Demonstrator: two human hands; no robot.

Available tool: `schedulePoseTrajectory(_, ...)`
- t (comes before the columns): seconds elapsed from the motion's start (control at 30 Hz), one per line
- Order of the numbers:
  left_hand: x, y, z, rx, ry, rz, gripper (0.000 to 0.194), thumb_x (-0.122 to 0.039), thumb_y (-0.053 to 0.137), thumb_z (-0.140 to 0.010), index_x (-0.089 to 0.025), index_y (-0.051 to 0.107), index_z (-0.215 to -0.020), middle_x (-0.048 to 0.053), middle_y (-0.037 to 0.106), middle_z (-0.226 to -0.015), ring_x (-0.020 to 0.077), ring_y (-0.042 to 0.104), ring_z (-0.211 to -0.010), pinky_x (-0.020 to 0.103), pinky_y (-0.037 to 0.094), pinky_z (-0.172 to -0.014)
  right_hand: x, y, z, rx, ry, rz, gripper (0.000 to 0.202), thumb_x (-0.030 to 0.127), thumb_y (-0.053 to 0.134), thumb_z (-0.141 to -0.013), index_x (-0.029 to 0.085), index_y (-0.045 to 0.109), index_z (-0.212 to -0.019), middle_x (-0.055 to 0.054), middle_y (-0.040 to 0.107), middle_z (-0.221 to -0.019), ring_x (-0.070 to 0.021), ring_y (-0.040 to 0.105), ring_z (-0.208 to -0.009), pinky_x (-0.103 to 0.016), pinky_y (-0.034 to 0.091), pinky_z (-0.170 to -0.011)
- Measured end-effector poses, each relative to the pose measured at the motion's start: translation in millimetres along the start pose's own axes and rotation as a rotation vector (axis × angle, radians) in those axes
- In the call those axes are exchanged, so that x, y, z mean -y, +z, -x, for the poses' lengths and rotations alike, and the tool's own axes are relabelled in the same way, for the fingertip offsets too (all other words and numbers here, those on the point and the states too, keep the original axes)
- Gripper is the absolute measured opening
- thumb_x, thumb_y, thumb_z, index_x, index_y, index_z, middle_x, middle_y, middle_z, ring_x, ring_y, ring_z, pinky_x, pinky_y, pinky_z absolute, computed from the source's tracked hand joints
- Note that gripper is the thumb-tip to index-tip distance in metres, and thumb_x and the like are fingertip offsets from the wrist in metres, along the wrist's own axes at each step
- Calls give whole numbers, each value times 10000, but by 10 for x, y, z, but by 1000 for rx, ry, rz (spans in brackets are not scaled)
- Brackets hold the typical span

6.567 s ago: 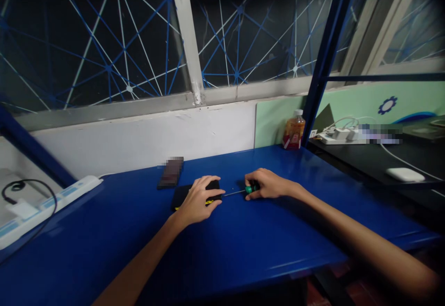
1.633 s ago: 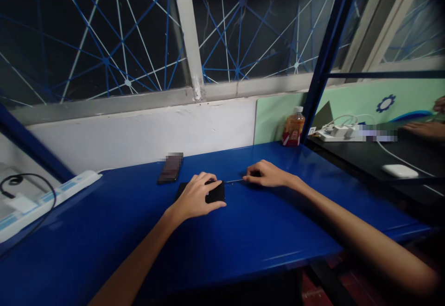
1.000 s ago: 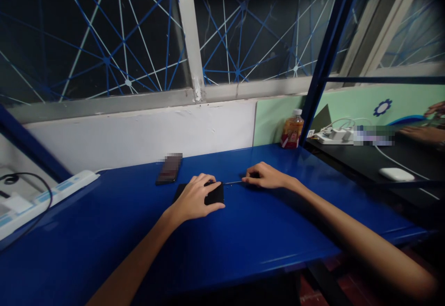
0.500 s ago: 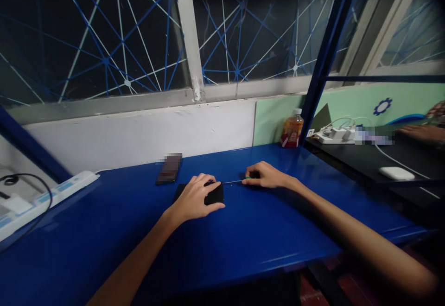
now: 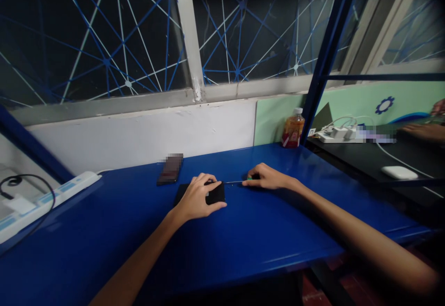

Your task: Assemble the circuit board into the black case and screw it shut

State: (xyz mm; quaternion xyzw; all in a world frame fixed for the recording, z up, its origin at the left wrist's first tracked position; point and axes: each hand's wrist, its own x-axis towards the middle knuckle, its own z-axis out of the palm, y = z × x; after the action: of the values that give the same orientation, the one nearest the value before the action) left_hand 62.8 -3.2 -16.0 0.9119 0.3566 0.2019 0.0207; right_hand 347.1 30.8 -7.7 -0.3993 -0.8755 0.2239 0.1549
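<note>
A flat black box-like device (image 5: 215, 196) lies on the blue table. My left hand (image 5: 200, 198) grips it from above, thumb along the near side and fingers over the far side. In my right hand (image 5: 266, 176), the fingers pinch the green handle of a screwdriver (image 5: 233, 182). Its thin metal shaft points left, and the tip meets or nearly meets the device's right edge, close to my left fingertips. Just below the shaft, a few tiny specks on the table are too small to name.
A phone (image 5: 171, 169) lies behind the device. At the left stands a white power strip (image 5: 69, 189) with a black cable. A drink bottle (image 5: 294, 129) is at the back right. On the black neighbouring table (image 5: 361, 160) are a white case (image 5: 399, 172), chargers, and another person's hand (image 5: 424, 131).
Both my hands, the device and the screwdriver keep nearly the same positions. The view shifts very slightly. At the far right, the other person's hands have moved a little.
</note>
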Motion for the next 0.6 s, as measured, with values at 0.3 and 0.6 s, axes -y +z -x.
schedulePoseTrajectory(0.3,-6,18,-3,-30,15,-16,522,-551,619,-791,-235,609,-1207,95,569,-1136,291,505,-1030,460,402,-852,6,13,-11,38,22,-86,499,574,501,-841,135,615,-634,13,524,-527,-90,399,-480,-239,278,-486)
schedulePoseTrajectory(0.6,-4,18,3,-17,14,-30,521,-554,608,-799,-234,600,-1210,97,561,-1141,294,499,-1039,469,401,-855,3,17,-16,83,46,-167,496,576,499,-842,142,577,-615,21,504,-517,-85,397,-463,-232,290,-467)
